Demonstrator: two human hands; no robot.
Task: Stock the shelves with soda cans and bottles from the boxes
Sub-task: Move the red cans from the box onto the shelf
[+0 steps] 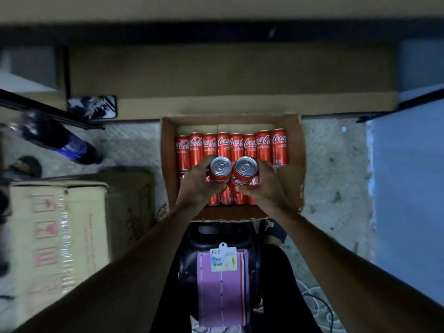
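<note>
As my fingers (204, 164) wrap them, two cans hang above the open box (168, 145)
Left hand (197, 186) grips the left can (220, 169), right hand (260, 186) the right can (245, 170); a slack grip could drop one onto the packed row (236, 145). Box walls hem the sides; room opens upward toward the shelf (216, 75)

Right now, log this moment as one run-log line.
step: pick from box | left hand: grips left can | right hand: grips right can | box: open, more red cans inside
</note>
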